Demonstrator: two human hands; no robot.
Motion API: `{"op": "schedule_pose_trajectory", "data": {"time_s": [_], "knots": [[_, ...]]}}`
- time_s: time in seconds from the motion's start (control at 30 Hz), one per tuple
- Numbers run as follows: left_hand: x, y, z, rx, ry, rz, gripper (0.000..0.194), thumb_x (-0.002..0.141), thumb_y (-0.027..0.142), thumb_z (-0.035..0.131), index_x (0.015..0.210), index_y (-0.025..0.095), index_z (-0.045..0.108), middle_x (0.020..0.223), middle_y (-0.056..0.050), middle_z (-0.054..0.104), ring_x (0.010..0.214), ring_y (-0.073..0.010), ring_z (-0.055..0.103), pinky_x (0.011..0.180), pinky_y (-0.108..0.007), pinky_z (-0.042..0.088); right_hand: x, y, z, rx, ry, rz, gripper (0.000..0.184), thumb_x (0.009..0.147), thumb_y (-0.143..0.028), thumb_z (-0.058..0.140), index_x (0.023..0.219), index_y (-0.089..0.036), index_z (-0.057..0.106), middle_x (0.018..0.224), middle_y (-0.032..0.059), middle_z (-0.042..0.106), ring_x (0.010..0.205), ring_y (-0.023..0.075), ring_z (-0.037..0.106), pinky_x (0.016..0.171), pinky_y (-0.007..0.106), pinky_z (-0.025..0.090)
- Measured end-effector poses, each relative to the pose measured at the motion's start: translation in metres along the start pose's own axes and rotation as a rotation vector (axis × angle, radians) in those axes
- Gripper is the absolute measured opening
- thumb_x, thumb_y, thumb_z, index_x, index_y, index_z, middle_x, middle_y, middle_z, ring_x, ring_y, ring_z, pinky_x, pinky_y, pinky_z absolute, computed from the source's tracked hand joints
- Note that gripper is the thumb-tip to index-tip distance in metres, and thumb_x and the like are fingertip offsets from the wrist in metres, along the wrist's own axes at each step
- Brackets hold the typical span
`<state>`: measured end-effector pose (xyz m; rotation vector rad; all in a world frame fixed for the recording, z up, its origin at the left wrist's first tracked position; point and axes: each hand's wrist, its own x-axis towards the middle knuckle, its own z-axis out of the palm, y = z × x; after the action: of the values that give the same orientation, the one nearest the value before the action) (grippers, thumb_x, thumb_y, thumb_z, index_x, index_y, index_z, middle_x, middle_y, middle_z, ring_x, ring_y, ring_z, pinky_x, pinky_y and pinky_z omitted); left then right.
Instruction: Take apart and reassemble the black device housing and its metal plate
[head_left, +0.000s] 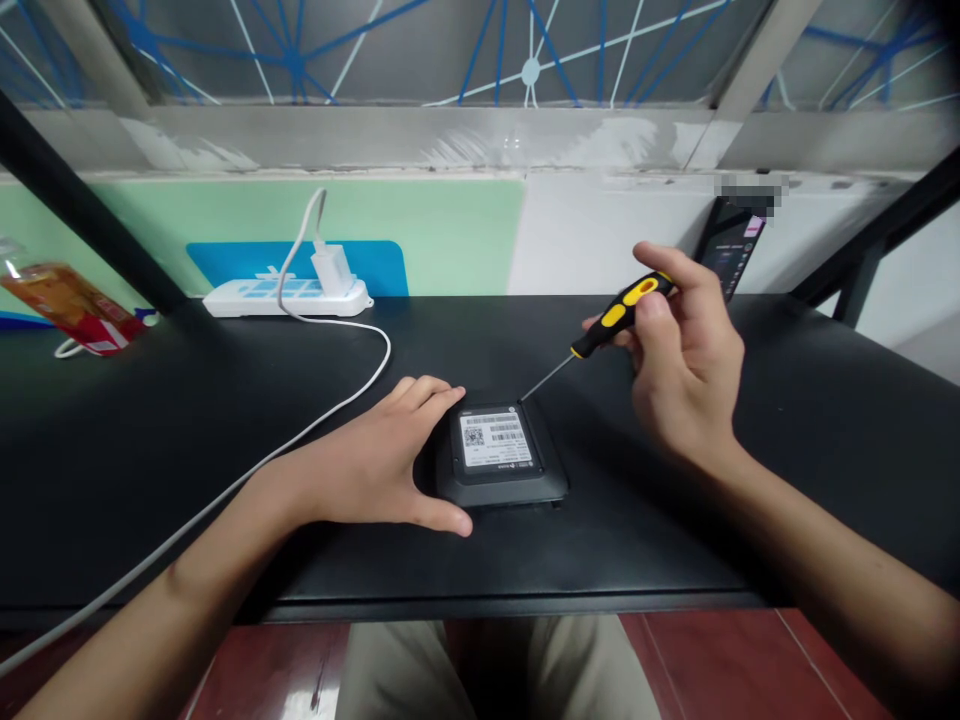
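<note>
A flat black electronic box [510,490] lies on the dark tabletop, a white label [496,440] with barcodes and a QR code facing up. Along its left side my left hand [394,455] is spread, thumb at the near edge and fingers at the far left corner, steadying or touching it. My right hand [686,350] grips a screwdriver [619,315] with a black and yellow handle. The thin metal shaft slants down to the left, and its tip meets the box near the far right corner of the label. Whether a screw sits under the tip is too small to tell.
A white power strip [289,298] with a plugged-in charger [331,268] stands against the wall. Its white cable [322,418] curves across the left of the table. A drink bottle [79,305] is at the left, and a dark phone-like device [731,240] leans at the back right.
</note>
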<state>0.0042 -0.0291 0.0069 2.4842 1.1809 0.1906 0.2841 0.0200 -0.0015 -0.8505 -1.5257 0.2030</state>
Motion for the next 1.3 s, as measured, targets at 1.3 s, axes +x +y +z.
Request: {"op": "schedule_pose_trajectory", "data": {"time_s": [1.3], "knots": [[-0.002,0.001,-0.002,0.006,-0.003,0.006,0.112,0.072,0.075,0.076,0.156,0.018,0.029,0.153,-0.018,0.039,0.141,-0.0378,0.039,0.117,-0.053,0.038,-0.001,-0.012,0.002,0.088,-0.051,-0.075,0.032,0.092,-0.032,0.068,0.123,-0.035,0.062,0.125,0.0011,0.062,0.071,0.0107,0.072,0.064,0.03,0.069]]}}
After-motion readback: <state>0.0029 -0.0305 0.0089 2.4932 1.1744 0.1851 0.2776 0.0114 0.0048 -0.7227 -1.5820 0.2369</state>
